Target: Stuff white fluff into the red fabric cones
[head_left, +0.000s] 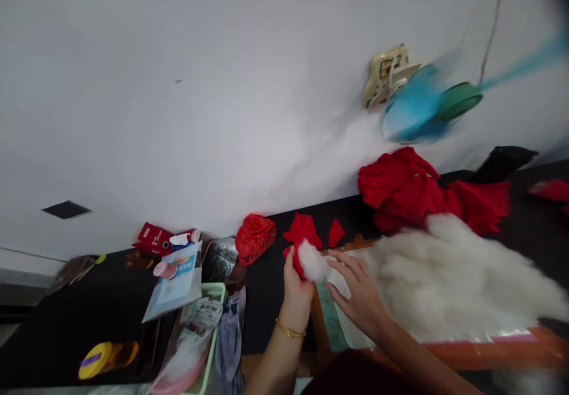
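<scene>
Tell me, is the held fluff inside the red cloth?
At least partly out: white fluff shows beyond the red cloth; any inside is hidden.

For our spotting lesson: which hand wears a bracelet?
The left hand, holding red cloth with white stuffing; a gold-coloured bracelet sets it apart from the right hand, whose wrist is bare.
</scene>
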### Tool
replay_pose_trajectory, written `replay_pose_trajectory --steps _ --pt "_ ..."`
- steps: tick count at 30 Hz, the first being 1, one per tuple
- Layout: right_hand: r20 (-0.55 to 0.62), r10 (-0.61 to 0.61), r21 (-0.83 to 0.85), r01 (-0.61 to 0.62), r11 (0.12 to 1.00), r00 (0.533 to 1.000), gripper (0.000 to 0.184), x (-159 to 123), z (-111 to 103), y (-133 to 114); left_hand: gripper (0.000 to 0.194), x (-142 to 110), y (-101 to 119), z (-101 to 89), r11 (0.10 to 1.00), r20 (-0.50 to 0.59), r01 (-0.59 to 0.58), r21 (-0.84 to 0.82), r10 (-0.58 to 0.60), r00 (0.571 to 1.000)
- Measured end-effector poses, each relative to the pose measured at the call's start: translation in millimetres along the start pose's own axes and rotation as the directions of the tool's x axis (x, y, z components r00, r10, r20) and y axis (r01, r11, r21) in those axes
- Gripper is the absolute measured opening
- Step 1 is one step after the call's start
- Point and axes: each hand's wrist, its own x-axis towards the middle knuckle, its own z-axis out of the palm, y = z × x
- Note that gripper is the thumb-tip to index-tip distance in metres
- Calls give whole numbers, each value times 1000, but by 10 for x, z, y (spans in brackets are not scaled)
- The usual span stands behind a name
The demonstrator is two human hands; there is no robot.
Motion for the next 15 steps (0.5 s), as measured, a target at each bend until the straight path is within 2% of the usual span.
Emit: replay_pose_trajectory --steps 2,5,9,11,15 --pt "34 -56 -54 58 997 998 45 -48 -30 -9 36 -36 17 33 995 39 79 -55 -77 996" --pt "148 -63 -59 72 996 987 50 -40 33 16 41 -132 -24 85 979 123 179 -102 -166 978" --pt "188 31 -19 -28 999 982 50 -6 152 94 39 -260 -109 121 997 129 74 -17 -71 989" --pt "219 104 -3 -106 994 970 45 -29 172 123 38 -300 -128 121 998 167 19 53 -28 986" --pt "279 194 41 -214 976 940 34 -101 192 166 39 -366 -139 123 993 227 -4 115 -22 974"
